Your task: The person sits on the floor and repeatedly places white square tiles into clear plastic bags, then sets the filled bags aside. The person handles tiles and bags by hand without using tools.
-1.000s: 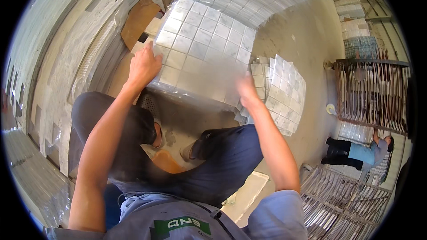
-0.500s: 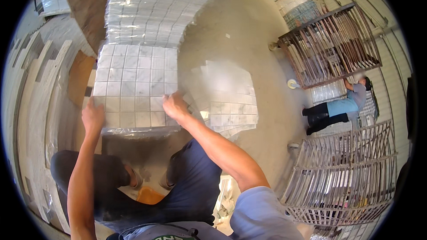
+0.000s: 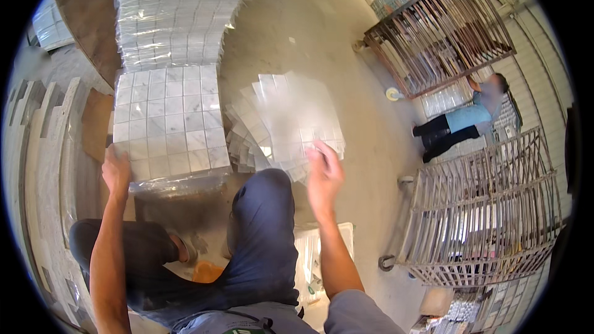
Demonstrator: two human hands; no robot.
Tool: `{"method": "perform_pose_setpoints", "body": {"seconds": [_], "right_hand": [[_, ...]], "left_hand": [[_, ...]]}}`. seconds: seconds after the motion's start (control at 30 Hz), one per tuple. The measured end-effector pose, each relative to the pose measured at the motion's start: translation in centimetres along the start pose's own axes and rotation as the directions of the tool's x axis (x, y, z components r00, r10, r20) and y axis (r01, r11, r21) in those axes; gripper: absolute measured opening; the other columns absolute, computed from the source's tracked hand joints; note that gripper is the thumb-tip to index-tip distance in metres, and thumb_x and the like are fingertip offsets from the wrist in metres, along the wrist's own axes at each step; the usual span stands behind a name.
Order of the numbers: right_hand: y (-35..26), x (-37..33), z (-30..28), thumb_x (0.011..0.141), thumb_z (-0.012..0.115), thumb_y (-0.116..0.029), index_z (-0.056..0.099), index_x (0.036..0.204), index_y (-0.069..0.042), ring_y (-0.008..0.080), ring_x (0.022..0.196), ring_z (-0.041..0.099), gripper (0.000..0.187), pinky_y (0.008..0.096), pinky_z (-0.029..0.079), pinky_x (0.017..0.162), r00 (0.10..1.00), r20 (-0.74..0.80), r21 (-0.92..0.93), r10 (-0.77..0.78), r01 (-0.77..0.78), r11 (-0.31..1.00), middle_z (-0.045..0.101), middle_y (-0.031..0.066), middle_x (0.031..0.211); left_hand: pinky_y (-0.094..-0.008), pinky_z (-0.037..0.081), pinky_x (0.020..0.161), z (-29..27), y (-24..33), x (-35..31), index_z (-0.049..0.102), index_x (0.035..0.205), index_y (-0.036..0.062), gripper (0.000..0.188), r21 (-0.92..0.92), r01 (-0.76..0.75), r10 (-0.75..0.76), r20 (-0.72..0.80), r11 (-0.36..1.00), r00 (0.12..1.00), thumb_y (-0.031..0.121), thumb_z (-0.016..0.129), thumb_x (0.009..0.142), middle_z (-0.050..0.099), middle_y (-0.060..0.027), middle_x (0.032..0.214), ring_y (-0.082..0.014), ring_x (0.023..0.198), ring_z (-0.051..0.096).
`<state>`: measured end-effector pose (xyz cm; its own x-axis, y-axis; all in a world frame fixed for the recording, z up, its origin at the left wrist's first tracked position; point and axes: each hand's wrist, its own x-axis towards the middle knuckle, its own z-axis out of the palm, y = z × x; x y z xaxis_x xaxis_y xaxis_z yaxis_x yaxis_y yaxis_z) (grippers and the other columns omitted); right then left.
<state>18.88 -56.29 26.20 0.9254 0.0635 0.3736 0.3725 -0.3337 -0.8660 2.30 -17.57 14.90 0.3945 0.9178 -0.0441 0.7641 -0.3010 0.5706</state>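
Observation:
A sheet of white-grey marble mosaic tile (image 3: 170, 120) lies on top of a stack before my knees, with clear plastic at its front edge. At its front left edge is my left hand (image 3: 116, 172), its fingers closed on that edge. My right hand (image 3: 325, 182) is over the near side of a second pile of mosaic tile sheets (image 3: 322, 133). Its fingers are partly bent and apart, with nothing visible in them. Sheets in that pile lie fanned and askew, and glare washes out part of its top.
Behind the sheet rises a tall plastic-wrapped stack (image 3: 170, 12). Wooden pallets (image 3: 46, 148) stand along the left. On the right, a person (image 3: 461, 117) works between two slatted metal racks (image 3: 445, 31). A pale tray (image 3: 343, 235) with small pieces sits beside my right thigh.
My right hand has left the right edge of the tile sheet and moved right to the second pile. My left hand stays at the sheet's left edge. The view has shifted to the right.

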Motion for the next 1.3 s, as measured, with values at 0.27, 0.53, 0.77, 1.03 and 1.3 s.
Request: {"method": "perform_pose_setpoints", "body": {"seconds": [0.27, 0.53, 0.77, 1.03, 1.3], "right_hand": [[18.0, -20.7, -24.7, 0.084, 0.061, -0.017, 0.066, 0.102, 0.004, 0.0104, 0.065, 0.052, 0.027, 0.0246, 0.045, 0.058, 0.741, -0.249, -0.371, 0.624, -0.668, 0.645, 0.059, 0.0025, 0.075], [18.2, -29.5, -21.2, 0.084, 0.069, -0.032, 0.049, 0.129, 0.009, 0.0241, 0.102, 0.059, 0.064, 0.0319, 0.048, 0.086, 0.586, -0.174, -0.411, 0.792, -0.774, 0.482, 0.063, 0.0178, 0.114], [14.5, -27.6, -15.2, 0.075, 0.067, -0.054, 0.053, 0.115, 0.011, 0.0424, 0.111, 0.057, 0.077, 0.0478, 0.046, 0.092, 0.412, -0.191, -0.747, 0.891, -0.650, 0.141, 0.060, 0.0316, 0.112], [17.9, -35.2, -20.1, 0.077, 0.061, -0.025, 0.069, 0.073, -0.002, 0.0274, 0.070, 0.067, 0.025, 0.0416, 0.052, 0.060, 0.638, 0.160, -0.879, 0.753, -0.255, 0.403, 0.068, 0.0137, 0.073], [14.6, -31.9, -28.3, 0.089, 0.051, -0.014, 0.065, 0.083, 0.004, 0.0199, 0.064, 0.064, 0.024, 0.0336, 0.050, 0.055, 0.584, -0.372, -0.282, 0.721, -0.811, 0.512, 0.066, 0.0131, 0.071]], "left_hand": [[-0.0444, 0.042, 0.098, 1.5, -3.8, 3.2, 0.053, 0.131, 0.0063, 0.055, 0.160, -0.130, 0.132, 0.000, 0.978, 0.991, 0.040, 0.053, 0.087, 0.057, -0.0201, 0.128, -0.0386, 0.117, 0.054], [-0.0394, 0.040, 0.100, -0.1, -3.3, 4.4, 0.051, 0.135, 0.0092, 0.063, 0.151, -0.072, 0.057, 0.097, 0.986, 0.994, 0.047, 0.051, 0.086, 0.057, -0.0130, 0.132, -0.0307, 0.120, 0.054], [-0.0410, 0.039, 0.101, -0.6, -4.2, 5.3, 0.049, 0.136, 0.0091, 0.062, 0.236, -0.120, 0.119, 0.022, 0.964, 0.993, 0.047, 0.050, 0.087, 0.054, -0.0148, 0.134, -0.0328, 0.122, 0.052], [-0.0422, 0.040, 0.099, 0.7, -3.9, 3.2, 0.050, 0.133, 0.0038, 0.060, 0.095, -0.109, 0.110, -0.005, 0.989, 0.994, 0.040, 0.051, 0.086, 0.056, -0.0205, 0.129, -0.0369, 0.119, 0.053], [-0.0413, 0.035, 0.105, 2.0, -2.1, 2.0, 0.044, 0.134, -0.0051, 0.057, -0.035, -0.204, 0.194, -0.179, 0.978, 0.964, 0.033, 0.052, 0.093, 0.050, -0.0240, 0.134, -0.0371, 0.125, 0.047]]}}
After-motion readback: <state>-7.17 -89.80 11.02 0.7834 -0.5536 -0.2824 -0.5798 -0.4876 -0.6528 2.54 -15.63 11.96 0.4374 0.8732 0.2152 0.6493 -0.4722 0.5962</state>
